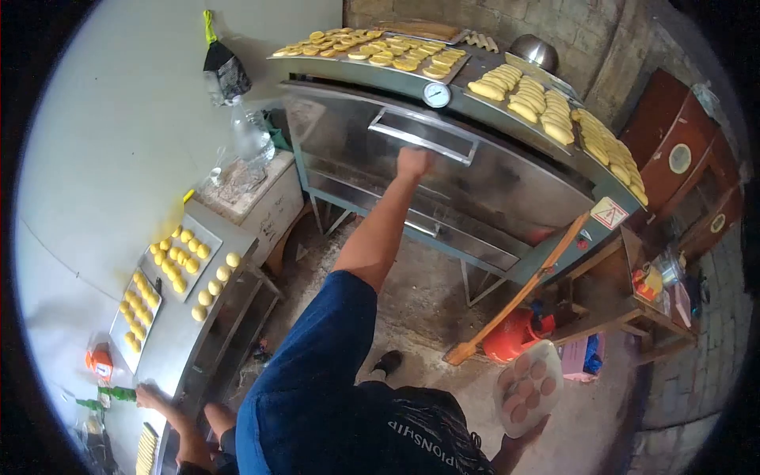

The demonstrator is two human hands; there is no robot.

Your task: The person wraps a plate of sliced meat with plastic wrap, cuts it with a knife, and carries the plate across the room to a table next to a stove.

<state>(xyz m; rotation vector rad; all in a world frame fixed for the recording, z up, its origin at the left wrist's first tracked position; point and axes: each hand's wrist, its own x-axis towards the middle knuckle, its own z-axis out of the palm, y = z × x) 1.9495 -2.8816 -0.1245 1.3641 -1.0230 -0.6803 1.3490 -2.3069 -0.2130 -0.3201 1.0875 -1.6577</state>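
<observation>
My left hand (415,162) reaches forward with the arm stretched out. It is closed in a fist at the metal handle (451,150) of a large steel oven (348,146), seemingly gripping the lower bar; the fingertips are hidden. Low on the right side, my right hand (529,440) holds up a white tray (507,423) from its near edge. Several round, flat pinkish patties (524,388) lie on that tray. The oven door looks closed, with a round dial gauge (436,94) above it.
Trays of yellow dough pieces (408,55) and long rolls (526,99) cover the oven top. At left, a steel table (190,332) bears dough balls (178,253); a co-worker's hand (150,396) is there. A wooden pole (514,293) leans against the oven near a red gas cylinder (511,336).
</observation>
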